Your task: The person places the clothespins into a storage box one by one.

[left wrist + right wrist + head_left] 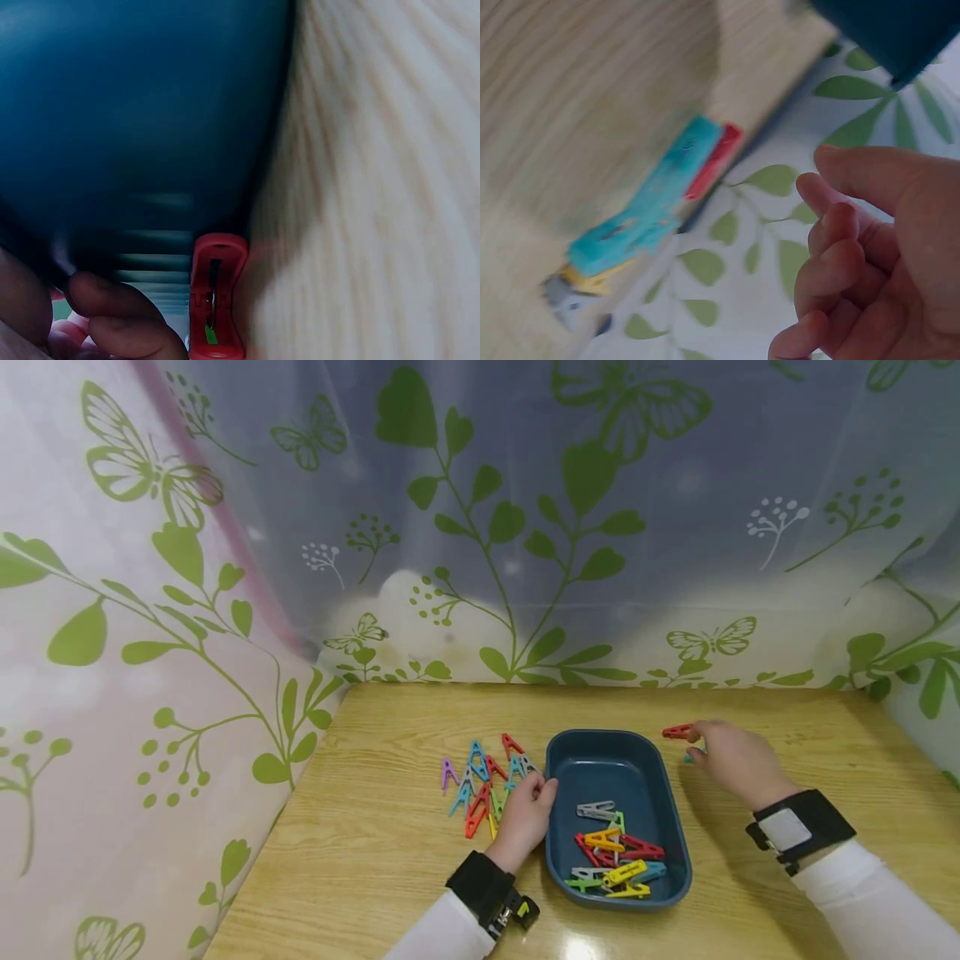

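Fingers point(538, 789) of the left hand point(525, 818) are seen laid on the loose pile of pegs point(483, 781) just left of the tray point(558, 843), curled slightly; whether a peg is pinched cannot be told from the head view, since the fingertips are hidden among the pegs. In the left wrist view, two curled fingertips point(112, 315) are cut off at the bottom edge beside a red peg point(216, 296), which is seen lying against the dark blue tray wall point(150, 112); contact between finger and peg is not shown clearly.

On the far side of the tray, the right hand point(735, 760) is rested on the counter point(375, 843) with its fingers bent over a teal peg point(688, 758), most of which is hidden under them. A second red peg point(677, 732) is seen just beyond the fingertips. In the right wrist view, the fingers point(840, 247) are shown loosely curled and holding nothing, apart from a blurred teal peg point(649, 206) with a red one point(714, 161) behind it.

Inside the tray, a heap of pegs point(611, 856) in red, yellow, grey and green is gathered at the near end. Both wrist views are heavily blurred.
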Demonstrator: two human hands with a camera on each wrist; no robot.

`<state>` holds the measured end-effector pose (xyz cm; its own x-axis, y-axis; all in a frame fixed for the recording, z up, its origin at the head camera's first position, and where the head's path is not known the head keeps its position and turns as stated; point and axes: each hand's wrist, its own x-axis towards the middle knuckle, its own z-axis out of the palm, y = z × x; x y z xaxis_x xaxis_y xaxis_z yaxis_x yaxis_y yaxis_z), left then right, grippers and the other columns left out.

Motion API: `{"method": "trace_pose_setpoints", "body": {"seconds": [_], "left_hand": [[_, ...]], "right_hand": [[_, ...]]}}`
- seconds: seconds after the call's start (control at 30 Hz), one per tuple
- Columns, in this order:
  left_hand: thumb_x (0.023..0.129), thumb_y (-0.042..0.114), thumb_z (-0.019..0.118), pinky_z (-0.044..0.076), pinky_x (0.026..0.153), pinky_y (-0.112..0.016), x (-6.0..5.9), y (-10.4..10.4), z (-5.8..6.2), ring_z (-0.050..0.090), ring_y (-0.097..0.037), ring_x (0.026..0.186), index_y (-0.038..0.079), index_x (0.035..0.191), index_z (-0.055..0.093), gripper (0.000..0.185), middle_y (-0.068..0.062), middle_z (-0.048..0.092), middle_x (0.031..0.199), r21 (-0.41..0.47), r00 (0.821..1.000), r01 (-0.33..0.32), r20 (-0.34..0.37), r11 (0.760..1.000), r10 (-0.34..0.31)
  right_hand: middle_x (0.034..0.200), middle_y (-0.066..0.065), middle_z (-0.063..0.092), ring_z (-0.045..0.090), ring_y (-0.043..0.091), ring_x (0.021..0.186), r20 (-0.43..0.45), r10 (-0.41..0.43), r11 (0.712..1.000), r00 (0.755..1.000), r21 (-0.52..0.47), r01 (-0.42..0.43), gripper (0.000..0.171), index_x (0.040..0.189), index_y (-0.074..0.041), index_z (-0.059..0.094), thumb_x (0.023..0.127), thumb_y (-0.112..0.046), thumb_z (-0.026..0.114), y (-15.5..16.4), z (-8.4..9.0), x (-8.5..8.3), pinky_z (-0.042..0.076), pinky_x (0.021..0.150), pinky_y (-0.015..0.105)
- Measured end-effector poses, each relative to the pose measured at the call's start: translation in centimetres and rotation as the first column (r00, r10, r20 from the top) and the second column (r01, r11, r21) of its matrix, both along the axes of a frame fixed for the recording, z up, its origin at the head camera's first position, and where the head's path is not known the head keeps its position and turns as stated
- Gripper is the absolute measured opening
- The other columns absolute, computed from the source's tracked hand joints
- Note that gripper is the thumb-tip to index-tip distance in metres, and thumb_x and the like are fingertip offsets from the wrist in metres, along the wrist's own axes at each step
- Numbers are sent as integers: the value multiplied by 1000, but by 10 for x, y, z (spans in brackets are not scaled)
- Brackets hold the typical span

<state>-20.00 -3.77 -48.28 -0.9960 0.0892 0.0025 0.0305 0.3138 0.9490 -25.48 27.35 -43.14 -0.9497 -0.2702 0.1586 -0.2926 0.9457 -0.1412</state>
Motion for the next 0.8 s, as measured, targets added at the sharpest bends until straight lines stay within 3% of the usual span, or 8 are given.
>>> {"method": "trace_pose_setpoints", "body": {"seconds": [0.23,0.47,0.8], "left_hand": [[110,25,52,28,55,-25,0,0,0,35,-13,55,12,81,40,33,3,32,66,5,1000,2,0,1000,-2],[110,25,52,28,55,-25,0,0,0,36,-12,55,12,82,41,33,3,33,67,2,1000,-6,4,1000,6],[110,25,51,28,55,-24,-2,1,-1,37,-11,55,13,81,40,33,3,33,67,-4,1000,-5,18,1000,5]], "right_hand": [[111,32,70,72,37,81,71,-22,1000,997,-2,22,23,107,7,70,91,-9,76,22,-12,-9,56,62,44],[93,24,73,70,31,75,103,-37,999,994,10,36,18,102,7,70,91,-6,75,34,-23,-16,56,62,45],[95,26,73,70,38,81,159,-72,997,985,13,71,14,102,4,72,91,-3,73,43,-29,-20,55,63,46]]}}
